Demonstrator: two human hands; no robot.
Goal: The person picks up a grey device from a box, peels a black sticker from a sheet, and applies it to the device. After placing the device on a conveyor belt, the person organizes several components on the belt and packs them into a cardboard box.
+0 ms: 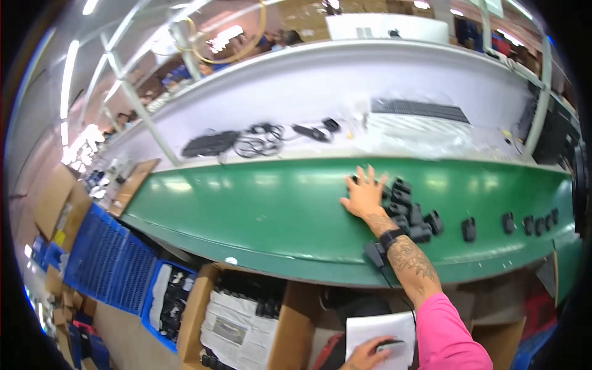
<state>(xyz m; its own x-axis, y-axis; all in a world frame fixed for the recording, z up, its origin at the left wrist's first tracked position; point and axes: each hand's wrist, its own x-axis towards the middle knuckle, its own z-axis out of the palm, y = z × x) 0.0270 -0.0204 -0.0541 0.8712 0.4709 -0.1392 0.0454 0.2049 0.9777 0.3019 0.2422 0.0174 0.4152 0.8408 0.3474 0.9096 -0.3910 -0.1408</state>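
My right hand [365,196] is spread palm down over the green work surface [259,209], its fingers apart. Dark bits show by its fingertips; whether it touches them I cannot tell. Just right of it lies a heap of small black devices [414,216], shaped like power adapters. Under my right wrist is a black block with a cable [374,253], near the front edge. Low in the view, my left hand [367,356] is closed around a small dark rounded device [390,345], above a white sheet [364,327]. My thumb and part of the palm are cut off or hidden.
More black devices [469,229] stand spaced toward the right end. Behind, a pale shelf holds coiled black cables [259,143] and a plastic-wrapped keyboard-like panel [419,111]. Below the front edge are an open cardboard box [191,314] and blue crates [108,259].
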